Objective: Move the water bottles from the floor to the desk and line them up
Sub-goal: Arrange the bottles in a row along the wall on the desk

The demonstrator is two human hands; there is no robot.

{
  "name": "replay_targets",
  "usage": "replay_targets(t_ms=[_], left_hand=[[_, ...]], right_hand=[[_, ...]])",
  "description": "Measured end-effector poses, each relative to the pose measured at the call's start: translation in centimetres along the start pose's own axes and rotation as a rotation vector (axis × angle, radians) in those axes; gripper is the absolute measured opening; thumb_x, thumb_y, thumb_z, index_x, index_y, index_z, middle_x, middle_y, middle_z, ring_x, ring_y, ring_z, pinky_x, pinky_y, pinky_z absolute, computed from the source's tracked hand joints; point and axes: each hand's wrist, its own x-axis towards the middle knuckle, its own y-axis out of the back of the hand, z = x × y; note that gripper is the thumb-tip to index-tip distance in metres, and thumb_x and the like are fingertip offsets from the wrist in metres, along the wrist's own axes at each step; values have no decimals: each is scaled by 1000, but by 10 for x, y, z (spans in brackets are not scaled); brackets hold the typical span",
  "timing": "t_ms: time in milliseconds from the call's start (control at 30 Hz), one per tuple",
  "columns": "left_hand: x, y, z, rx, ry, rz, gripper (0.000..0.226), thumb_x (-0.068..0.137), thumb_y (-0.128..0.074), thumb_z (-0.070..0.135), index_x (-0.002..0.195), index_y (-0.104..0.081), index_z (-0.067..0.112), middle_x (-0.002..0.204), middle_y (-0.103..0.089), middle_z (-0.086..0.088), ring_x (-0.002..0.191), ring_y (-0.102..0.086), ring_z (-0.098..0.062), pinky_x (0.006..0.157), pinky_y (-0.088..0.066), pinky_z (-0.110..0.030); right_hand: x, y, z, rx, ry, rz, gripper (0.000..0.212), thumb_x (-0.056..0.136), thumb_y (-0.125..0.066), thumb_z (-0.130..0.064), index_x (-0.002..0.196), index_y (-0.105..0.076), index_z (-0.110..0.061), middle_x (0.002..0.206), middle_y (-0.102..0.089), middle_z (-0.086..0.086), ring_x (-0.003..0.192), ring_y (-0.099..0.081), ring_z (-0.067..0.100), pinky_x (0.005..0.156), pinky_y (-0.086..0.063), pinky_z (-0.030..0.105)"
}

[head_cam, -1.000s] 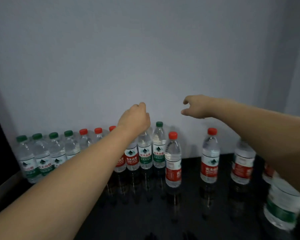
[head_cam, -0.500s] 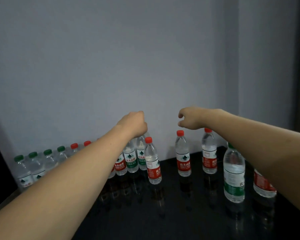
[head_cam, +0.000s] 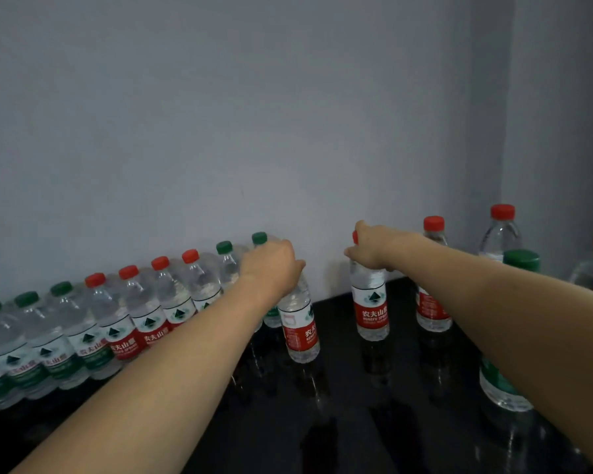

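Both hands are gripping bottles by the neck, and that is where trouble could be starting. The left hand (head_cam: 271,268) is curling its fingers (head_cam: 293,265) over the top of a clear plastic water bottle with a red label (head_cam: 300,331), hiding the cap, at about 12 o'clock from the person. The bottle is leaning slightly, and whether its base is resting on the glossy black surface (head_cam: 350,412) I cannot tell. Held that high, it could be swinging at the bottom and clipping the long row of clear red- and green-capped bottles (head_cam: 127,323) crowding the wall from 9 to 11 o'clock; packed shoulder to shoulder, they would likely be toppling one after another.

The right hand (head_cam: 370,246) is clamping its fingers round the red cap of a second clear red-labelled bottle (head_cam: 370,309) standing upright at 1 o'clock. The surface looks slick and mirror-like, so a bottle set down off-vertical might be sliding or tipping.

More red-capped bottles (head_cam: 433,295) are standing loosely spaced toward 2 o'clock, and a larger green-capped bottle (head_cam: 504,381) is sitting right under the right forearm, where a careless sweep could be knocking it over. The bottles are thin ribbed cylinders, probably soft under a squeeze.
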Motion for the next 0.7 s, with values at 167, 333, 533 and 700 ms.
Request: replay_targets(t_ms=[167,333,533,700], left_hand=[[9,-8,-16,-136,-51,-9,35,97,-45,51,96,-51,17,88,-60,-5,75,-59,-23,67,-54,-36],[23,-2,-21,-243,-140,-85,25,95,-52,45,102,-52,21,92,-58,-2,79,-58,-19,70,-53,-36],[53,5,-24,-294,-224,-42,19,96,-52,37,108,-51,22,99,-60,-3,86,-56,-21,73,-46,-36],[81,-8,-23,-175,-285,-38,28,97,-52,39,117,-53,20,107,-65,-5,94,-58,-25,85,-49,-42]], right_hand=[[15,-18,10,83,0,179,44,95,-48,-44,121,-42,-9,101,-56,9,89,-56,26,73,-44,38],[23,-23,8,220,51,275,38,91,-56,-46,104,-49,-11,92,-55,6,82,-55,23,68,-42,36],[54,-30,-8,413,47,423,36,88,-60,-47,97,-50,-13,90,-55,3,81,-54,24,66,-40,32],[81,-49,-19,409,69,432,38,88,-60,-49,99,-51,-13,89,-57,3,81,-56,24,64,-42,32]])
